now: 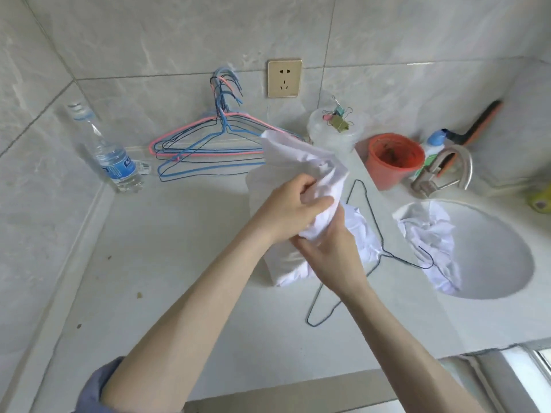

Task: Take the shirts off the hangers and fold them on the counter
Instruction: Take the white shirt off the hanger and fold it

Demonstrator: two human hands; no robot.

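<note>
- A white shirt (304, 162), off its hanger and crumpled, is bunched above the pale stone counter (167, 263). The left hand (286, 210) grips it from above and the right hand (331, 251) from below, while its lower part trails onto the counter.
- A dark wire hanger (382, 252) lies flat on the counter just right of the hands, its hook pointing toward the sink (492, 263).
- A second white shirt (432, 234) lies rumpled over the sink's left rim, with the hanger's hook resting on it.
- A bunch of pink, blue and dark wire hangers (205, 147) hangs by its hooks on the tiled wall (149, 40).
</note>
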